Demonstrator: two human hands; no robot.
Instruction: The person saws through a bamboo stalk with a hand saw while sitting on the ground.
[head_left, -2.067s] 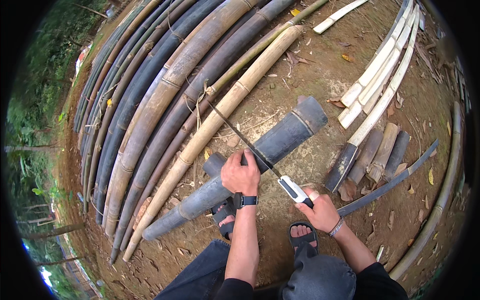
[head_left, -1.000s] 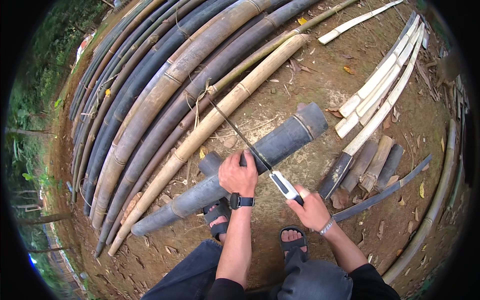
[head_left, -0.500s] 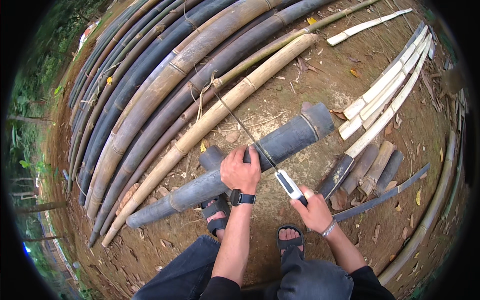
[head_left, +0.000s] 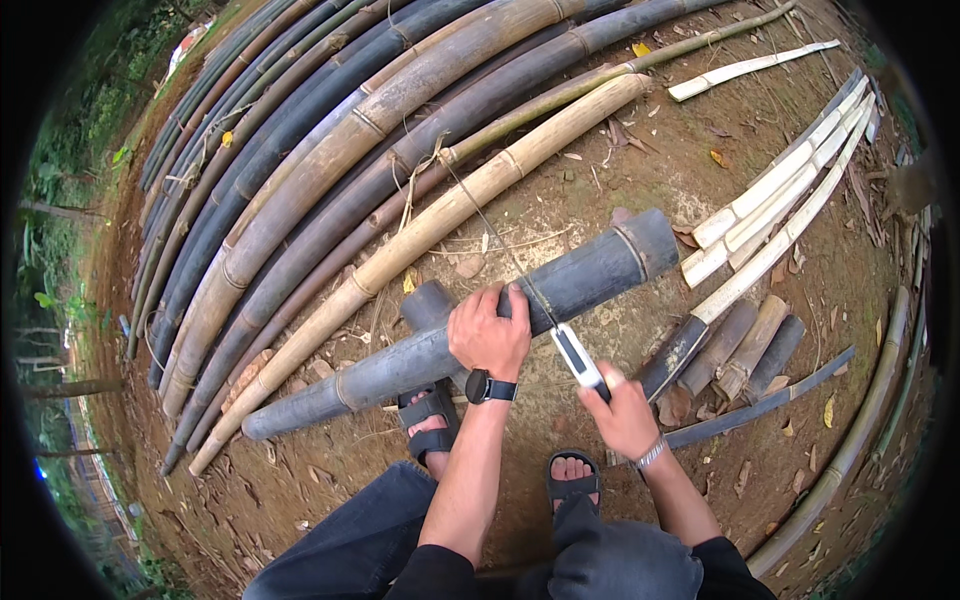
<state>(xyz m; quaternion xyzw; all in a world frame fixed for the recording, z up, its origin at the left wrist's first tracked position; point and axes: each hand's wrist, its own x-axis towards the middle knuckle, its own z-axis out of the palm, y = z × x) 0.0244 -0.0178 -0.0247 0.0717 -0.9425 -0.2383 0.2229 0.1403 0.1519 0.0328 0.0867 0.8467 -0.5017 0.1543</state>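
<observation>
A thick dark bamboo pole (head_left: 400,367) lies slantwise in front of me. It crosses over a short dark bamboo piece (head_left: 428,302). My left hand (head_left: 490,330) is wrapped over the top of the pole, the thumb near the blade. My right hand (head_left: 622,415) grips the black end of a hand saw with a white and black handle (head_left: 576,352). The thin saw blade (head_left: 492,232) lies across the pole just right of my left thumb, pointing away to the far left. How deep it sits in the bamboo I cannot tell.
Long bamboo poles (head_left: 290,200) are stacked at the left and far side, a pale pole (head_left: 430,240) nearest. Split white bamboo strips (head_left: 780,200) and short cut pieces (head_left: 745,350) lie at right. My sandalled feet (head_left: 573,480) stand close below the pole.
The saw has slid a little forward, its handle now closer to the pole. My left hand stays in place on the bamboo. The whole view has shifted slightly.
</observation>
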